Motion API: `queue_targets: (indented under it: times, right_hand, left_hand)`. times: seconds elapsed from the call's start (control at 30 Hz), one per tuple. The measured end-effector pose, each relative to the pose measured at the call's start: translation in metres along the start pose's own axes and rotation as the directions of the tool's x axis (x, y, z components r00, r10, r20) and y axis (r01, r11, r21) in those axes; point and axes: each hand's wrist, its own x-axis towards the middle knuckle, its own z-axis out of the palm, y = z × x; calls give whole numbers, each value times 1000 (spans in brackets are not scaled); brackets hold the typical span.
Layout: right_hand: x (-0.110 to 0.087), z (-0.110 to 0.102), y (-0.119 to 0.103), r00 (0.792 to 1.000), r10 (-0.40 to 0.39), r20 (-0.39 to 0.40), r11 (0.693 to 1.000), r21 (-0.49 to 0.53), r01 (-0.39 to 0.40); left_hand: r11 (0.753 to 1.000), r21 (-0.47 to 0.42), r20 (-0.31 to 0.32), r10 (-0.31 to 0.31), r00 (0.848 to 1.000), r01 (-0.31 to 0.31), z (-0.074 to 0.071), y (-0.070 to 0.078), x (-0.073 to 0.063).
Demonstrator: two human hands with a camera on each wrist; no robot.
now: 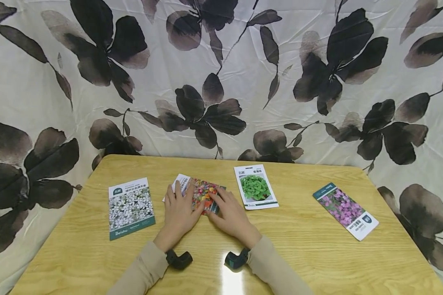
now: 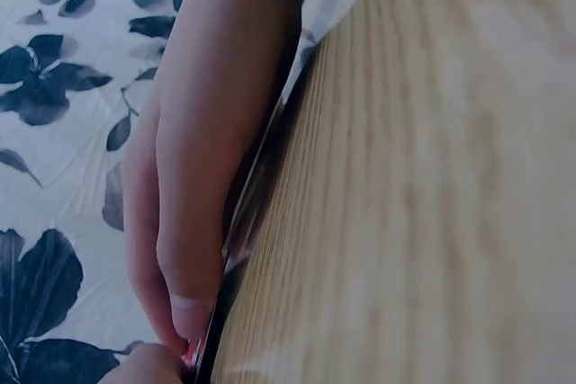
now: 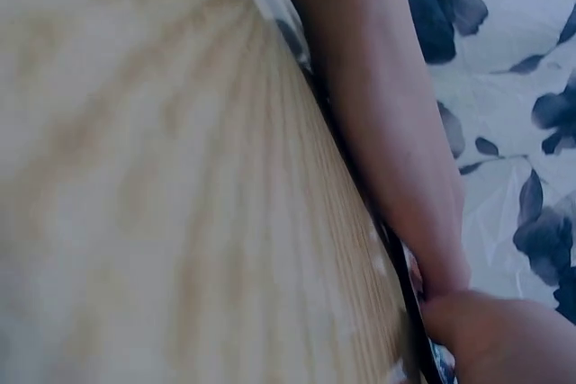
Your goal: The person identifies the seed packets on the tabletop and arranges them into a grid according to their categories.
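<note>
A seed packet [image 1: 204, 190] with red and orange flowers lies flat and slanted on the table, partly hidden by both hands. My left hand [image 1: 179, 211] rests over its left part, fingers extended and spread. On the right part lies my right hand [image 1: 233, 214], its fingers reaching forward over the picture. The thumbs come close together near the packet's lower edge. Each wrist view catches its hand from the side, the left hand [image 2: 211, 132] and the right hand [image 3: 387, 114] low over the tabletop; fingertip contact is partly hidden there.
A white-flower packet [image 1: 131, 208] lies at left. Just right of the hands is a green-leaf packet [image 1: 256, 187], and farther right a tilted purple-flower packet [image 1: 345, 211]. The wooden table [image 1: 299, 254] ends at a floral cloth [image 1: 266, 94]. Black devices [image 1: 179, 261] sit at the wrists.
</note>
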Motion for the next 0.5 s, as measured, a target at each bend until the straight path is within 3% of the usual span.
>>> queue_targets:
  times: [0.2, 0.5]
  right_hand:
    - [-1, 2, -4, 998, 21, -67, 994, -105, -28]
    - [-3, 1, -9, 995, 4, -96, 991, -132, -17]
  left_hand:
    - [996, 88, -69, 22, 997, -15, -2, 10, -1]
    - [992, 109, -99, 72, 992, -61, 3, 9, -4]
